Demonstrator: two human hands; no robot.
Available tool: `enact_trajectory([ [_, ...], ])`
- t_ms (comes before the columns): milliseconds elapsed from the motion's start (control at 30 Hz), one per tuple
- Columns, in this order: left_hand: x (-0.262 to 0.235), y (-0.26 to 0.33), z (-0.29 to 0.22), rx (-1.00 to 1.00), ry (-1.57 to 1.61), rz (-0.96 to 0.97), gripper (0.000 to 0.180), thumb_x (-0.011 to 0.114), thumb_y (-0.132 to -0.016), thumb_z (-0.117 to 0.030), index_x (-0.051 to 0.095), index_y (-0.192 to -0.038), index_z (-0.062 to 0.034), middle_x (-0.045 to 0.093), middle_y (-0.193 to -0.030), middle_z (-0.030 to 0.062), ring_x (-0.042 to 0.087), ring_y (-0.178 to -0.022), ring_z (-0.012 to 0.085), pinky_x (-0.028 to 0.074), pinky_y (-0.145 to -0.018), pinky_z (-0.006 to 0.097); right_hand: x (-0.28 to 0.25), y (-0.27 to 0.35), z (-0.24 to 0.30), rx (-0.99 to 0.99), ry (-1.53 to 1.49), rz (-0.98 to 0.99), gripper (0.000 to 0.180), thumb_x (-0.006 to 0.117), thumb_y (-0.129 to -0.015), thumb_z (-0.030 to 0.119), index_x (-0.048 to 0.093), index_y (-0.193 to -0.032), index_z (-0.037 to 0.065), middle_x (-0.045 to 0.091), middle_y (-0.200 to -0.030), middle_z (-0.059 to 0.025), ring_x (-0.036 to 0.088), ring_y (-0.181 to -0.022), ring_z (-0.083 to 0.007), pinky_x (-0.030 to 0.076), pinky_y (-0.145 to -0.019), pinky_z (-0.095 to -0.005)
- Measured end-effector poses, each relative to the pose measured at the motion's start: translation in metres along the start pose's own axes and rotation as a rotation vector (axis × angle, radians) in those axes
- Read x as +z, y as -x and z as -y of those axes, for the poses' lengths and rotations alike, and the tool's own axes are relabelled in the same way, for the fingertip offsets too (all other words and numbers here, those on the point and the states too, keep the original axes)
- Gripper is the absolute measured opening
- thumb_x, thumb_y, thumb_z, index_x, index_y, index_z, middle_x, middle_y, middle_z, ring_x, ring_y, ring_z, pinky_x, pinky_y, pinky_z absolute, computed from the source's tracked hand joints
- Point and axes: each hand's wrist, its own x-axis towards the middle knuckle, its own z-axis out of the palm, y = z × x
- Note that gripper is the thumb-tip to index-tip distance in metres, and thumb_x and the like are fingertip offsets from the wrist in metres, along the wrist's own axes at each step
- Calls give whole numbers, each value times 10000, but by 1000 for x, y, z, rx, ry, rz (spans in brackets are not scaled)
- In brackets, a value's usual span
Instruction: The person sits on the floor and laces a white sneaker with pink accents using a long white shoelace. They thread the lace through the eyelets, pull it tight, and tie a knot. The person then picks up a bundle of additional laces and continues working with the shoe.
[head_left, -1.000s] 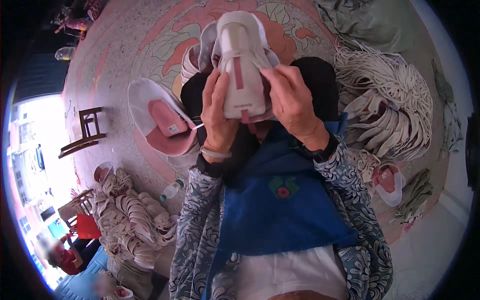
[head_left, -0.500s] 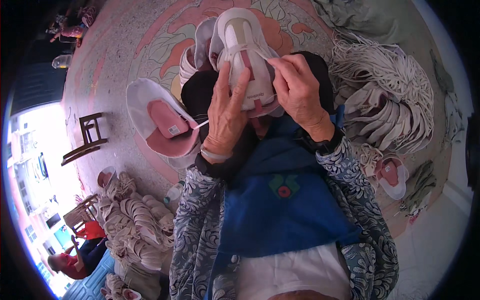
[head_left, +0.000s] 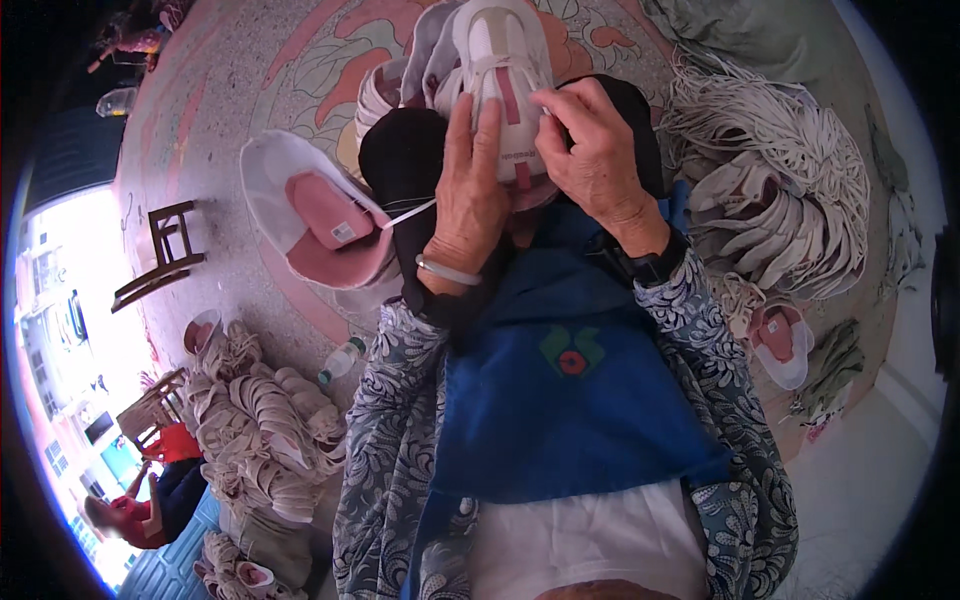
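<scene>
The step in hand, as we read it, is threading or adjusting the lacing of the shoe upper [head_left: 517, 140], which we have between our knees, tongue facing up and toe end pointing away. Our left hand [head_left: 468, 200] lies along its left side, two fingers straight and slightly parted on the tongue; the thumb is hidden, so we cannot tell whether it grips. Our right hand [head_left: 597, 160] is at the opposite eyelet edge, thumb and forefinger closed in a pinch, seemingly on a lace end, though that is too small to be sure. A second shoe upper [head_left: 325, 215] sits by the left knee, a white strand [head_left: 411, 214] trailing from it. The next move, we judge, calls for a steady left hand and a fine right-hand pull.
</scene>
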Motion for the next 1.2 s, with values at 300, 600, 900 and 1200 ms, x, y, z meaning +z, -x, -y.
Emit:
enact_trajectory([
  [300,-15,4,0,129,-218,-20,599,638,-712,17,512,-1291,-68,397,-1358,231,425,-1220,446,405,-994,486,-6,6,8,79,-17,103,339,681,-773,57,631,-1107,72,552,-884,-83,586,-777,-224,499,-698,-319],
  [600,-34,16,-9,-504,481,435,413,492,-979,-353,635,-968,35,637,-752,101,604,-625,165,491,-585,304,-10,5,2,77,-54,160,373,691,-775,69,613,-1140,68,545,-915,-92,582,-784,-226,498,-701,-317],
  [900,-22,2,0,-795,865,532,612,429,-977,-501,618,-951,81,661,-775,150,661,-666,198,553,-577,288,-14,11,-10,85,-65,158,331,697,-793,99,612,-1111,63,559,-918,-112,594,-766,-239,497,-674,-341],
  [1200,-68,18,13,-601,659,325,283,533,-978,-245,662,-977,7,695,-859,73,637,-765,115,509,-716,241,-75,43,14,233,-286,670,99,647,-848,94,660,-880,1,588,-770,-90,592,-677,-201,471,-606,-314],
])
